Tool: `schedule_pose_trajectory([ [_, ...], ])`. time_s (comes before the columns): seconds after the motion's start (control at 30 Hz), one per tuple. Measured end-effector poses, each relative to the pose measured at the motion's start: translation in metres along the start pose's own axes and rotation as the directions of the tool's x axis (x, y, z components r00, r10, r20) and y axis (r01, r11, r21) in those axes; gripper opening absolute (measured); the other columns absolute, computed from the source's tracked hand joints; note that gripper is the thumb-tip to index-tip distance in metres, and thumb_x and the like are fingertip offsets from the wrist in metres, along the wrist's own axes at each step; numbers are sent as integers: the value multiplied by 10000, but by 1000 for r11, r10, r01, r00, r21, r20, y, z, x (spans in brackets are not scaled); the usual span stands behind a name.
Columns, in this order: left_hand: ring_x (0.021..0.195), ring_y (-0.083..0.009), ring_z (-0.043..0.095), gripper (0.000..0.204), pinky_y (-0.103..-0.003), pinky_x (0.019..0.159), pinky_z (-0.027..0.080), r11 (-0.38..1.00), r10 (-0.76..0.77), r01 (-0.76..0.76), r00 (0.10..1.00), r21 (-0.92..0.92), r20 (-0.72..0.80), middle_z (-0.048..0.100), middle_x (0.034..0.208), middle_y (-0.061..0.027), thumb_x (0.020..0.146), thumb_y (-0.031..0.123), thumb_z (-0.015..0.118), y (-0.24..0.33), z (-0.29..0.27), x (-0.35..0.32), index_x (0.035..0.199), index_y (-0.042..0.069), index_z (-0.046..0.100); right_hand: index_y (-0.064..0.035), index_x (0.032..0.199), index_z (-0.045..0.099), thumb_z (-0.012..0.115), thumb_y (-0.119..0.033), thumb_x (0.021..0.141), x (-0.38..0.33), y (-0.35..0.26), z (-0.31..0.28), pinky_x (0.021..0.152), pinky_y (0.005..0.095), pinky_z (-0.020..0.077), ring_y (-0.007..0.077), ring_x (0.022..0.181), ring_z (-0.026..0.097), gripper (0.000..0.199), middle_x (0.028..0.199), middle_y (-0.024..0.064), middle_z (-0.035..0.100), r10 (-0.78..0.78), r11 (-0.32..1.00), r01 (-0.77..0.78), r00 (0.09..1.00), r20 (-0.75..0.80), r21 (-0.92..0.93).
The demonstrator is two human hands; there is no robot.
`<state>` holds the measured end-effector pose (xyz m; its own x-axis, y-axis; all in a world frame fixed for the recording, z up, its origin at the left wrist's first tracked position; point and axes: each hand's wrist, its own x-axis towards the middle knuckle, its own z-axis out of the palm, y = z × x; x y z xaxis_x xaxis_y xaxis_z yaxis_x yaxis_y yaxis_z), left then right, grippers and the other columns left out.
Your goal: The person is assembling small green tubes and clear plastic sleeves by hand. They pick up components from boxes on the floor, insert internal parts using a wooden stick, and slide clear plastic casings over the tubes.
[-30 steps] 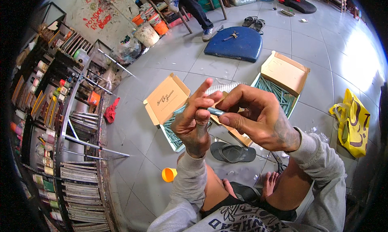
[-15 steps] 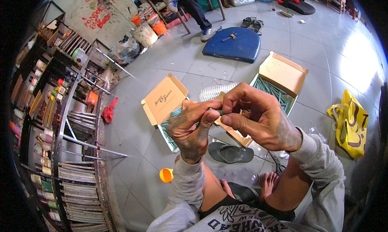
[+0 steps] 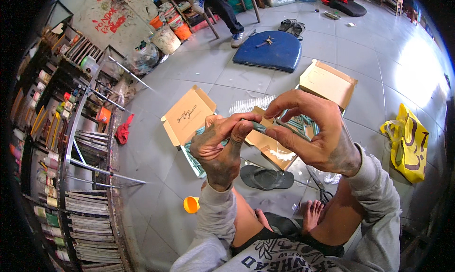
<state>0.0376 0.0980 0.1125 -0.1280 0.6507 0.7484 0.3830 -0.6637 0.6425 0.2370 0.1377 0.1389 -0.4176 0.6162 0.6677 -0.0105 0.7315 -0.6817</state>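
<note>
we see the left hand (image 3: 220,141) pinching a small grey tube (image 3: 259,127) up over the tiled floor (image 3: 362,141). we find the right hand (image 3: 328,135) loosely open, fingers parted beside the tube's end.

Grey tiled floor (image 3: 159,177): on it a left box (image 3: 192,113) and a right box (image 3: 327,82), both open — a third box (image 3: 264,145) between. Nearer, a slipper (image 3: 266,178), scissors (image 3: 325,194), orange cup (image 3: 191,204); rightward, a yellow bag (image 3: 406,151); beyond, a blue pad (image 3: 268,58) — sandals (image 3: 295,29) just behind.

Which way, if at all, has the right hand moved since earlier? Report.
Yes: the right hand has shifted rightward, judged against the blue cushion.
</note>
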Motion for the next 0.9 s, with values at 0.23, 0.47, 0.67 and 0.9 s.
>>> schedule_pose_trajectory([
  [0.23, 635, -54, 543, 168, -275, 682, 340, 999, -34, 34, 999, 14, 3, 772, 826, -15, 873, 208, 800, -1, 6, -4, 963, 66, 800, -14, 945, 660, 753, -57, 819, -2, 4, 0, 681, 387, 527, 296, 770, 635, 163, 859, 119, 638, -221, 941, 217, 975, 15, -258],
  [0.47, 627, -51, 532, 172, -270, 677, 343, 998, -49, 49, 999, -25, 16, 770, 836, -15, 865, 190, 811, -3, 10, -10, 980, 63, 797, -25, 960, 647, 752, 34, 734, -5, 9, 1, 668, 372, 526, 272, 765, 638, 256, 872, 108, 643, -270, 898, 283, 959, 84, -336],
  [0.67, 647, -63, 550, 166, -261, 691, 378, 995, -75, 77, 996, -56, 49, 759, 817, -22, 889, 169, 788, -4, 11, -7, 1004, 49, 790, -25, 908, 581, 736, 27, 696, -2, 15, 5, 615, 382, 499, 276, 719, 588, 268, 821, 92, 552, -343, 897, 347, 937, 64, -275],
  [0.9, 758, -102, 630, 208, -265, 783, 484, 948, -242, 254, 967, -193, 82, 742, 849, -50, 928, 193, 751, 3, 12, -3, 1001, -2, 766, -35, 857, 540, 741, 9, 663, 0, 18, 5, 592, 385, 477, 271, 688, 564, 282, 774, 70, 505, -355, 906, 367, 930, 91, -211],
])
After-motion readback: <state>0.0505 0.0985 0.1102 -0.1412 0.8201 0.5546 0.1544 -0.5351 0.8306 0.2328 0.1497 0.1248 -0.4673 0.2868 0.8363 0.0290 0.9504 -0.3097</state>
